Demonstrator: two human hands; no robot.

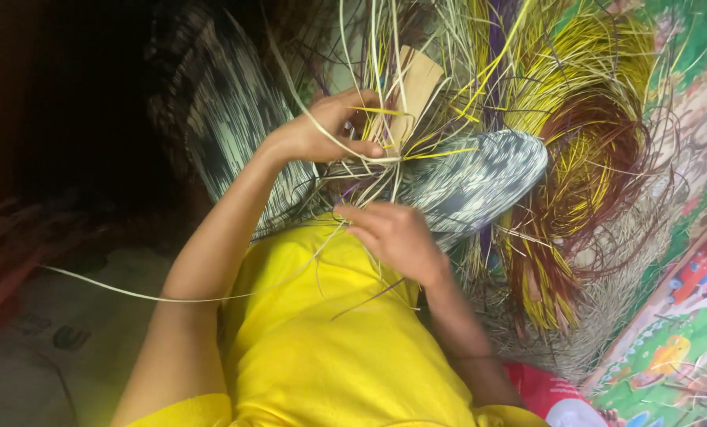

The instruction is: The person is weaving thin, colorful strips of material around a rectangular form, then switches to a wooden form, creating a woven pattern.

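My left hand point(322, 126) pinches a long pale reed strip point(172, 296) against a partly woven piece point(385, 154) whose thin pale and yellow strands fan out upward. A flat tan wooden piece point(415, 87) stands just behind the weave. My right hand point(393, 233) is below, fingers curled around strands at the weave's lower edge. The weave rests on my knees, which are covered in black-and-white patterned cloth point(472, 186). I wear a yellow shirt point(322, 340).
Coiled bundles of yellow point(591, 63) and dark red point(599, 158) reed strips lie to the right, with loose straw-coloured fibres below them. A colourful printed mat point(678, 332) covers the floor at right. The left side is dark, with a red cloth point(5, 269).
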